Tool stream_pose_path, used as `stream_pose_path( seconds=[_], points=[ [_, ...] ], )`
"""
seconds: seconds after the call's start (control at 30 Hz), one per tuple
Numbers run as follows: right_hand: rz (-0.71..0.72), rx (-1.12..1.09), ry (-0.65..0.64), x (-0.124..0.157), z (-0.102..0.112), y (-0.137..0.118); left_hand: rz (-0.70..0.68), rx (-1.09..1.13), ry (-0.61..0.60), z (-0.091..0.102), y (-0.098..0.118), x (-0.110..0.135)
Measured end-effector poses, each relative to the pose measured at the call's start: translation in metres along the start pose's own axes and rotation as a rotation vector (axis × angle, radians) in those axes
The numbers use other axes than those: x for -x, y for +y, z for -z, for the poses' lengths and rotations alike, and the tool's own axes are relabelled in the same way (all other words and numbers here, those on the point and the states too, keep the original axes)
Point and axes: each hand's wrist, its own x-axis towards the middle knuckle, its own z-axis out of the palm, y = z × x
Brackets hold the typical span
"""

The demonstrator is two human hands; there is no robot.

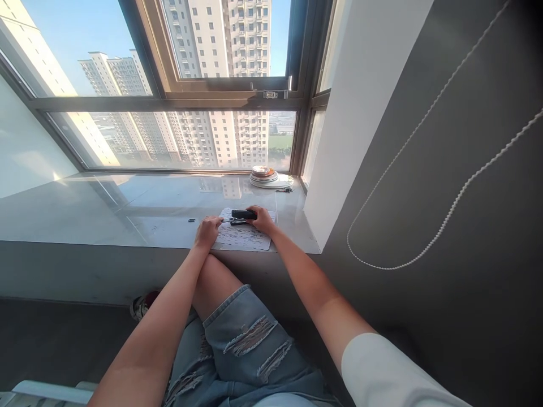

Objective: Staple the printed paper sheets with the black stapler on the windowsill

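Note:
A black stapler (244, 215) lies over written-on sheets of paper (244, 238) on the windowsill, its upper arm lifted away from the base. My right hand (262, 219) is closed round its right end. From the left, my left hand (207, 230) pinches a thin part at the stapler's front; the small part is too fine to make out fully. Two short dark strips, which look like staples (192, 220), lie on the sill left of my left hand.
A stack of plates (265, 176) stands by the window at the sill's right end, with a small dark bunch of items (284, 190) beside it. A beaded blind chain (399, 267) hangs on the right. My legs are under the sill's front edge (161, 247).

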Motion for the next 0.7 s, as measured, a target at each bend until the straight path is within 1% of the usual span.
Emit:
stream_pose_path(
  seconds=[0.1,0.2,0.27,0.33,0.43,0.5,0.6,0.7],
  points=[
    [0.010,-0.073,0.078,0.000,0.004,-0.004,-0.016,0.037,-0.008,0.001,0.001,0.000],
    [-0.042,-0.196,0.144,0.000,0.008,-0.008,-0.084,0.113,-0.014,0.004,0.005,0.000],
    [-0.083,-0.285,0.198,0.000,0.010,-0.010,-0.146,0.183,0.004,0.007,0.007,0.003],
    [-0.112,-0.379,0.231,0.000,0.011,-0.010,-0.174,0.260,0.039,0.011,0.009,0.006],
    [-0.136,-0.525,0.230,0.000,0.011,-0.008,-0.138,0.400,0.086,0.016,0.017,0.010],
    [-0.135,-0.615,0.208,-0.001,0.011,-0.007,-0.091,0.511,0.104,0.017,0.027,0.008],
    [-0.110,-0.695,0.142,-0.001,0.010,-0.007,-0.010,0.675,0.105,0.014,0.048,-0.003],
    [-0.068,-0.735,0.116,0.000,0.012,-0.008,0.035,0.795,0.073,0.008,0.067,-0.018]
  ],
)
